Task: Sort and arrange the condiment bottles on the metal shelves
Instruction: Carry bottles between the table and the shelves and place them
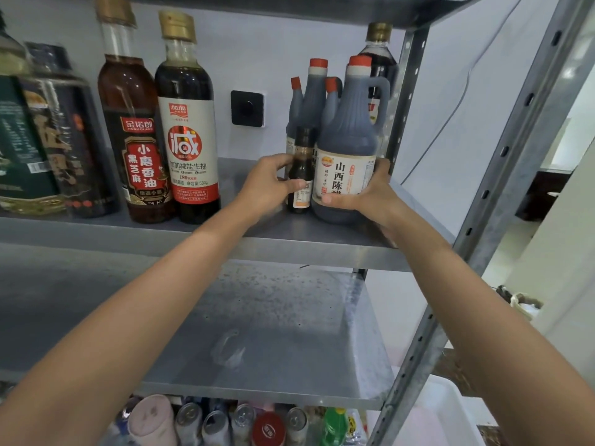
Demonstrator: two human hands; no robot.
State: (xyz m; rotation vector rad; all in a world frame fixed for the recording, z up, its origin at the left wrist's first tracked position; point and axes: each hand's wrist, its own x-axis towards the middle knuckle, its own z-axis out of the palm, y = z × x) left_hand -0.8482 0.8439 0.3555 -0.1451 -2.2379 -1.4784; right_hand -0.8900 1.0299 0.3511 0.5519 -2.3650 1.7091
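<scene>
On the upper metal shelf [257, 239], my left hand [269, 186] grips a small dark bottle [301, 169] standing on the shelf. Beside it, my right hand [367, 196] wraps the base of a large vinegar jug [349, 146] with a red cap and white label. Behind the jug stand several similar red-capped vinegar bottles [314, 94] and a tall dark bottle with a gold cap [380, 56]. At the left of the same shelf stand a soy sauce bottle [188, 123], a sesame oil bottle [135, 130] and darker bottles [64, 140].
A black wall socket [247, 108] sits behind the gap between the bottle groups. The perforated shelf post [502, 175] rises at right. The middle shelf [273, 333] holds a clear plastic scrap [228, 349]. Cans and bottles [244, 423] crowd the lowest level. A white bin [441, 410] stands at lower right.
</scene>
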